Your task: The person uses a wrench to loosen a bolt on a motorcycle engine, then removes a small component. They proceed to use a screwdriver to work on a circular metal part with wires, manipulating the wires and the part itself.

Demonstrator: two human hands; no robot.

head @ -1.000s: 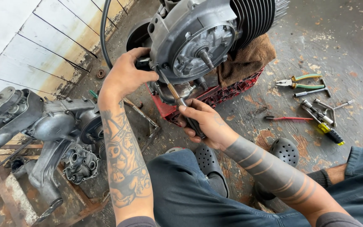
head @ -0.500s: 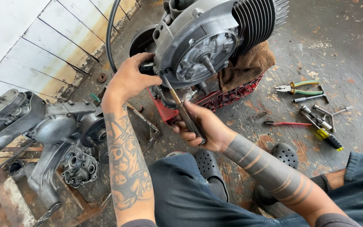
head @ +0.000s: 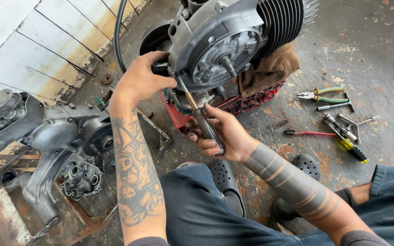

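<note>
A grey finned engine rests on a brown rag over a red crate. My left hand grips the engine's left edge by a dark fitting. My right hand is closed around the dark handle of a screwdriver, whose shaft angles up to the lower left rim of the engine's round cover. Both forearms are tattooed.
A second dismantled engine case lies at the left on a rusty frame. Pliers, a T-wrench, a red-handled tool and a yellow-tipped screwdriver lie on the concrete at right. Dark clogs sit near my knees. A black hose hangs at the upper left.
The view has shifted slightly closer. My right hand has tilted the screwdriver a little while its tip stays at the engine cover. My left hand keeps its hold.
</note>
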